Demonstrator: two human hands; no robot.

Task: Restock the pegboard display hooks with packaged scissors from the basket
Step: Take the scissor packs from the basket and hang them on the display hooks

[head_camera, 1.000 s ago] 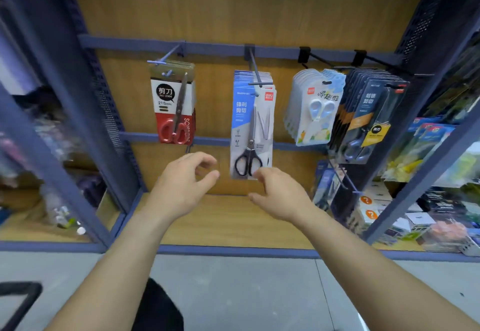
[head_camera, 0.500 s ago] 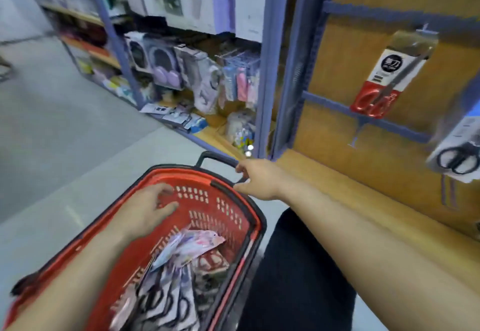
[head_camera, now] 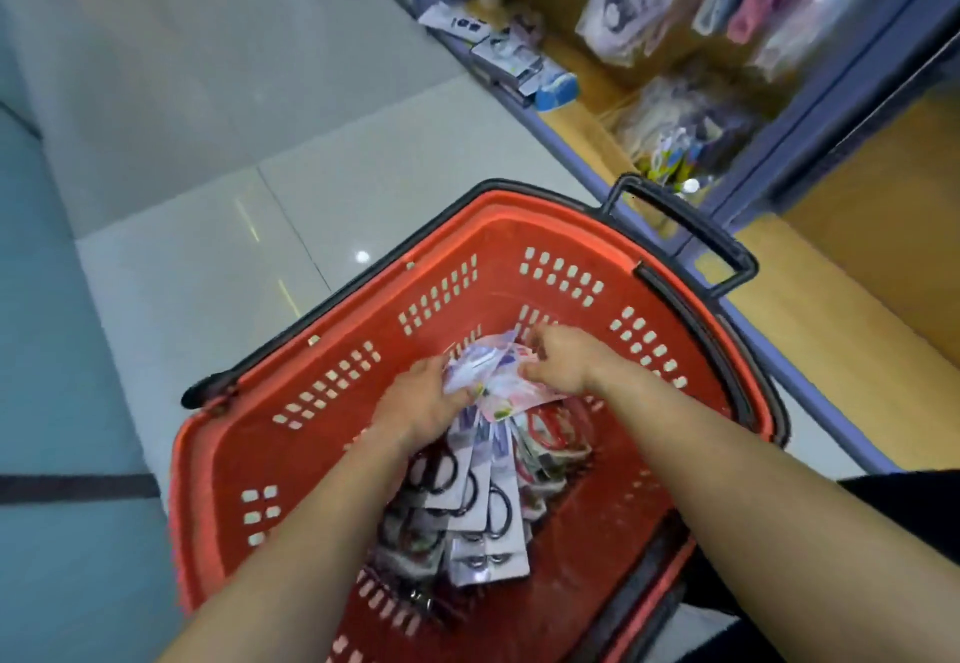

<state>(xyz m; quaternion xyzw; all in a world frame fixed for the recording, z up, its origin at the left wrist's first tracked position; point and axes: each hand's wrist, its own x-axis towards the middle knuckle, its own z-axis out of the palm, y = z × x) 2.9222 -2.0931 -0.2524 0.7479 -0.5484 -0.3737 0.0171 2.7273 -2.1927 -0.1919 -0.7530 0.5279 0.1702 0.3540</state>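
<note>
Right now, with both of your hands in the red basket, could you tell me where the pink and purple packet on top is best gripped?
Probably by its two free side edges, from above. The pink and purple packet lies flat atop the pile of packaged scissors, with the left hand and right hand already at opposite sides. Pinching the thin card edges should lift it clear of the red basket.

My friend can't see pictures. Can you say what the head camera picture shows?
Two bare hands, left hand and right hand, reach into a red basket on the floor and grip a pink-and-purple packet atop a pile of packaged scissors. Shop shelves stand behind.
</note>
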